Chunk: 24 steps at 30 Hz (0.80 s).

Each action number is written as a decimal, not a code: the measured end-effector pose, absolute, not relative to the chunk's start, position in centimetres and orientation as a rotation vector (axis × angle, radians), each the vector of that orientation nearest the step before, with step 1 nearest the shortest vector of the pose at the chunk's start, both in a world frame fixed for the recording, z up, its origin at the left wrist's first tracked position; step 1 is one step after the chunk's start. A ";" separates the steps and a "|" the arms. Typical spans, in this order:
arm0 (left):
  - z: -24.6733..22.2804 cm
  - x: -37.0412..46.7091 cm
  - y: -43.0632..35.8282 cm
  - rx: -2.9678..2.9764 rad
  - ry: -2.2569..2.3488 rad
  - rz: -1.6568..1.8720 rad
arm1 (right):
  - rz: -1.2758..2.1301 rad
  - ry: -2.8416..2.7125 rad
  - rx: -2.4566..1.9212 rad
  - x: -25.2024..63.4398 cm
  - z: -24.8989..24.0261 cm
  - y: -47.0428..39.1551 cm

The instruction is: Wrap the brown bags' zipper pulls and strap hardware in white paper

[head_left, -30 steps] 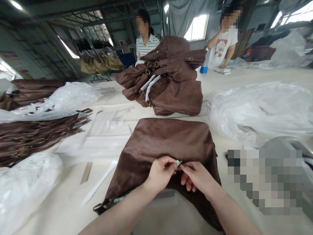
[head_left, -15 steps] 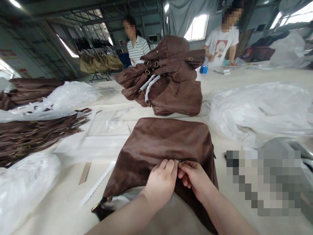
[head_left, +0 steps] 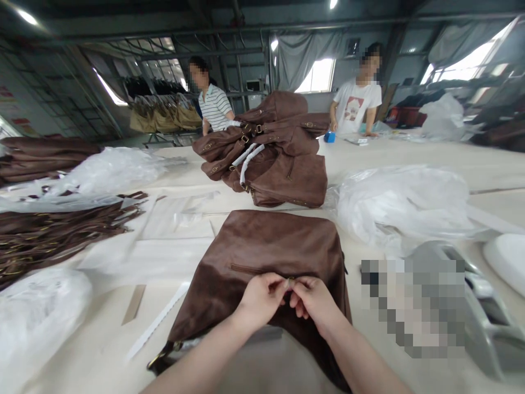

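A brown leather handbag (head_left: 279, 241) lies flat in front of me, a zipper (head_left: 246, 269) running across its upper side. At the zipper's right end, a small yellowish zipper pull (head_left: 289, 283) shows between my fingertips. My left hand (head_left: 262, 298) is closed in a pinch on it from the left. From the right, my right hand (head_left: 314, 301) pinches the same small piece, its lower fingers curled. The fingers partly cover the pull, so its details are hidden. Near my left forearm, a dark strap end with brass-coloured metal (head_left: 158, 355) sticks out from the bag.
Beyond the bag rises a pile of brown handbags (head_left: 283, 148). Brown straps (head_left: 53, 230) and clear plastic (head_left: 36, 312) lie left, more plastic (head_left: 397, 202) right. A grey device (head_left: 484, 306) stands at right, partly pixelated. Two people (head_left: 215, 104) stand across the table.
My view has tilted up a little. The left hand's fingers have moved from lying over the zipper end to a fingertip pinch meeting the right hand. The bag stays flat.
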State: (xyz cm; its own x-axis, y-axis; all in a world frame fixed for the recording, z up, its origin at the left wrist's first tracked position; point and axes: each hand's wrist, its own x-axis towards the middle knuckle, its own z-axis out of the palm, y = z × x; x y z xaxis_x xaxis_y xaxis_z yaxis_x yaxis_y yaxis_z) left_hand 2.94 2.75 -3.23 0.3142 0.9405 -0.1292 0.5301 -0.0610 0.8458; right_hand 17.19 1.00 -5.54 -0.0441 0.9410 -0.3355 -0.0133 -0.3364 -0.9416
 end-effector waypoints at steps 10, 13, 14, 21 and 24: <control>-4.5 2.6 3.2 1.499 1.241 0.558 | 1.079 -1.574 -1.476 20.9 2.5 -6.0; -4.3 2.5 3.5 1.498 1.265 0.507 | 0.476 -1.385 -1.747 28.3 4.3 -9.4; -4.2 2.5 3.6 1.506 1.261 0.498 | 0.231 -1.279 -1.877 31.4 4.3 -10.4; -3.8 2.9 3.1 1.550 1.278 0.548 | 0.290 -1.007 -2.261 46.7 0.6 -14.8; -3.9 3.0 2.8 1.529 1.307 0.599 | 0.549 -0.938 -2.056 46.8 -0.2 -15.0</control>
